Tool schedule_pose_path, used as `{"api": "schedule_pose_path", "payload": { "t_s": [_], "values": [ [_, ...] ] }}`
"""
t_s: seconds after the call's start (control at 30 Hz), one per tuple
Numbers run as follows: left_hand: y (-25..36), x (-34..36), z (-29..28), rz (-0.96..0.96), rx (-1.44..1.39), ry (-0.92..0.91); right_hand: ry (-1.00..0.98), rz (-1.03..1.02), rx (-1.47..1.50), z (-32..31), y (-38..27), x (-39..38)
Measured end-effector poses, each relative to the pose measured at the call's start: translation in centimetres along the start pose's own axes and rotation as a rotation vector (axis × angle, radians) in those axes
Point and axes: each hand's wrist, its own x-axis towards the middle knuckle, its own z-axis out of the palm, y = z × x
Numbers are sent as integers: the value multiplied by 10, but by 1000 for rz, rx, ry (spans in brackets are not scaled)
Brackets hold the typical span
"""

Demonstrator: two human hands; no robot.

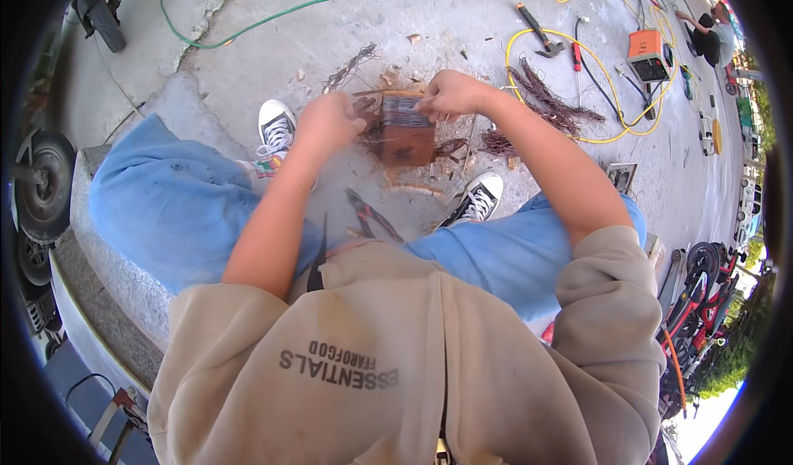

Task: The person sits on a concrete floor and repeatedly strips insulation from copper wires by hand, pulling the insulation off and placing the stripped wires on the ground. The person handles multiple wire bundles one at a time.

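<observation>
A rusty brown block wound with grey wire (409, 144), like a transformer core, rests on the concrete between my shoes. My right hand (450, 96) is closed at the top right of the winding, its fingertips pinched against the wire strands. To the left of the block, my left hand (330, 126) is curled in a pinch; whatever it holds, if anything, is too small to make out. Pliers (363, 213) with dark jaws lie on the ground nearer to me. Rusty scraps and brown flakes surround the block.
Bundles of stripped wire (549, 102) lie to the right. Beyond them are a hammer (541, 31), a red-handled screwdriver (576, 59), a yellow cable (611, 139) and an orange machine (650, 54). A green hose (306, 2) crosses behind. Another person (717, 35) crouches far right.
</observation>
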Motion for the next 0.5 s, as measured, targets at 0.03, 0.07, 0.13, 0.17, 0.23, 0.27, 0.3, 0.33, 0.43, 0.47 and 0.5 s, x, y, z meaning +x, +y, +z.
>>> {"api": "schedule_pose_path", "payload": {
  "t_s": [0.03,0.07,0.13,0.17,0.23,0.27,0.3,0.33,0.43,0.47,0.5],
  "values": [
    [11,-12,-6,59,36,56,-229,137,197,5,-5,-4],
    [15,-24,-10,105,38,129,-278,173,221,15,-23,-27],
    [29,-42,-14,227,33,265,-338,217,456,44,-33,-63],
    [39,-48,-15,236,-29,240,-351,218,670,63,-19,-63],
    [52,-65,-17,216,-138,202,-339,111,1077,88,-20,-69],
    [57,-73,-12,190,-271,141,-303,9,1273,98,-31,-72],
    [64,-80,-4,260,-239,188,-262,-97,1468,104,-39,-72],
    [73,-87,6,334,-213,231,-113,-147,1616,109,-37,-67],
    [91,-103,39,456,-267,197,100,-112,1505,89,-19,-85],
    [98,-109,49,502,-316,91,93,-51,1290,76,1,-86],
    [101,-113,58,551,-367,-25,93,12,1080,59,24,-87]
  ]
}}
